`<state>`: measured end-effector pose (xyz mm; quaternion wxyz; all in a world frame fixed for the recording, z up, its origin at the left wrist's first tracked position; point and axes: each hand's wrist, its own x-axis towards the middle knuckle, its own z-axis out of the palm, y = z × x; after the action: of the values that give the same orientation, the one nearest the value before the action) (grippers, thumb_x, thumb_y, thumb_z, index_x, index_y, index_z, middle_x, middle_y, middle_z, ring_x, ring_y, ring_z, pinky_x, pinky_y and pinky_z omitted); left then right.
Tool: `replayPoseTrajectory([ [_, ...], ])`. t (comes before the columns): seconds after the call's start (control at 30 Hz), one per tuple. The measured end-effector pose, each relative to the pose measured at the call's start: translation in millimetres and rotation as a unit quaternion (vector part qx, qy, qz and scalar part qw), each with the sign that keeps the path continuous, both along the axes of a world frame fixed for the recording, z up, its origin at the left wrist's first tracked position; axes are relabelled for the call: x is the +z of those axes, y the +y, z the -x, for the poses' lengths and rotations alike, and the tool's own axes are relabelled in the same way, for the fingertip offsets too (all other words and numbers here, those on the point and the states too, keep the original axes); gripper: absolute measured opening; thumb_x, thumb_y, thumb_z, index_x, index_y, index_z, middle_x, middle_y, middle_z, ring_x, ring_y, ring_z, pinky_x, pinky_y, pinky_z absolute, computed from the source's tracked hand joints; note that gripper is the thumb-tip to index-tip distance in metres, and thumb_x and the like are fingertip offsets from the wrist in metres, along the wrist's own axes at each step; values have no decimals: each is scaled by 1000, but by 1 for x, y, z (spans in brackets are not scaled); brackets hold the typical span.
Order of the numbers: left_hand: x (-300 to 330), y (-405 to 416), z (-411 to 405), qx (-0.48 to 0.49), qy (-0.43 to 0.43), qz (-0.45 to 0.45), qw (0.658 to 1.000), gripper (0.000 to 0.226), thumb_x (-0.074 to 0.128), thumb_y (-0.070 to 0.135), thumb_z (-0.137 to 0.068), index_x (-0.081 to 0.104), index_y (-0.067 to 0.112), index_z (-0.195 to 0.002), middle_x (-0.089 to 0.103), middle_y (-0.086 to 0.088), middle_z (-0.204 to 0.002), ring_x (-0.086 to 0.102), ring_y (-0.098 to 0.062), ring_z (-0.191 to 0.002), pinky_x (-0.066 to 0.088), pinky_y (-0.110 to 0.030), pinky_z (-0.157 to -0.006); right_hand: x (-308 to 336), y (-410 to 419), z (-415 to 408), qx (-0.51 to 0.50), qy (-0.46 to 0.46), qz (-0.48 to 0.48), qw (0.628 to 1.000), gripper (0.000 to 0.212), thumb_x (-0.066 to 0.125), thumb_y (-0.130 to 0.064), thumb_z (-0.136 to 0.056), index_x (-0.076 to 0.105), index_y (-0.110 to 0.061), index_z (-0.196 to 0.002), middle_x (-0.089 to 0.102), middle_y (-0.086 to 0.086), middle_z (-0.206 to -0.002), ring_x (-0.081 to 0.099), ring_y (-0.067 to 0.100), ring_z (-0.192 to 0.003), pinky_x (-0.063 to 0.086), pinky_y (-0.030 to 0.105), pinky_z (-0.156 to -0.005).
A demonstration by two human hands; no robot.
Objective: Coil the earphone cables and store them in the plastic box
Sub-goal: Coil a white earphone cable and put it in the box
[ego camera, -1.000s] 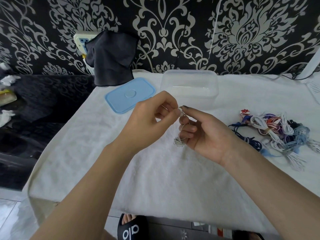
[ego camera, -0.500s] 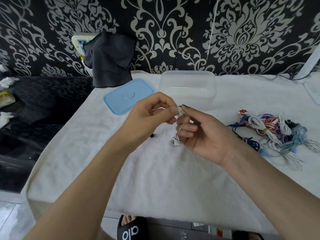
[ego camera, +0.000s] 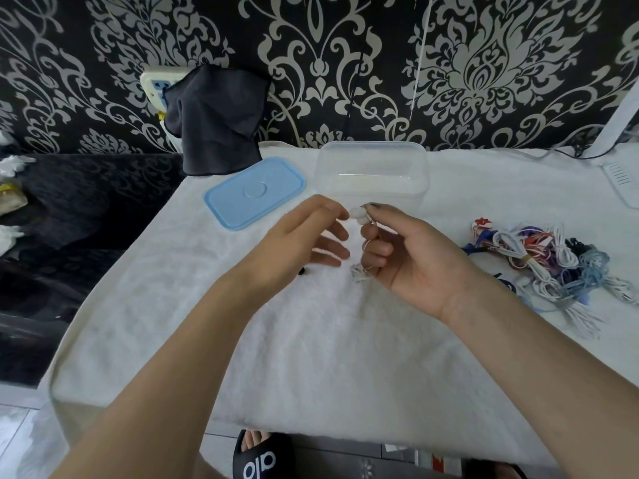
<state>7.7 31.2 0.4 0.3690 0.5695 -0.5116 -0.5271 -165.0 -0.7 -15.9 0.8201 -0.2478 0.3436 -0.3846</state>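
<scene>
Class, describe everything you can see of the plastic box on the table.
The plastic box is a clear, rectangular container with rounded corners, seemingly thin translucent plastic. It stands upright and open on the white towel near the wall, apparently empty. Its blue lid lies flat beside it, apart. Neither hand touches it.
</scene>
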Motion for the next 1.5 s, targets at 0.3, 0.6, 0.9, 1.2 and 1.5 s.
replayPoseTrajectory([
  [0.3, -16, 0, 19, -70, -76, -51, 993, 29, 70, 21, -96, 60, 12, -121, 64, -10, -117, 76, -21, -91, 64, -34, -84, -10, 2, 4, -32, 271, 196, 942, 4, 66, -16, -90, 68, -13, -91, 64, 9, -76, 60, 21, -61, 50, 32, -59],
  [0.6, -28, -11, 12, -28, -185, -26, 982, 14, 60, 9, -95, 59, 15, -107, 74, -5, -94, 75, -24, -83, 62, -44, -87, -25, -1, 14, 40, 508, 378, 773, 10, 63, -18, -90, 65, -26, -95, 69, -14, -96, 63, 4, -90, 47, 17, -73],
  [0.9, -26, -15, 15, 12, -206, 32, 978, 16, 55, 9, -95, 68, 17, -93, 76, 2, -85, 73, -10, -74, 61, -41, -82, -31, 1, 11, 107, 522, 448, 718, 42, 71, -22, -87, 56, -31, -125, 67, -10, -103, 65, 12, -95, 54, 39, -83],
  [1.2, -10, -46, 2, 135, -159, 122, 970, 32, 46, 30, -105, 58, 31, -135, 62, 6, -120, 61, 0, -99, 51, -27, -91, 13, -30, 8, 26, 516, 411, 751, 18, 70, -21, -89, 71, -21, -107, 73, -2, -86, 70, 15, -73, 57, 34, -75],
  [1.5, -17, -77, -10, 74, -306, 108, 943, 50, 47, 21, -105, 41, 32, -153, 21, -5, -163, 39, -22, -139, 39, -40, -113, 73, -132, -41, 6, 491, 229, 841, 6, 61, 2, -83, 61, -3, -87, 68, 22, -94, 74, 29, -74, 64, 46, -72],
])
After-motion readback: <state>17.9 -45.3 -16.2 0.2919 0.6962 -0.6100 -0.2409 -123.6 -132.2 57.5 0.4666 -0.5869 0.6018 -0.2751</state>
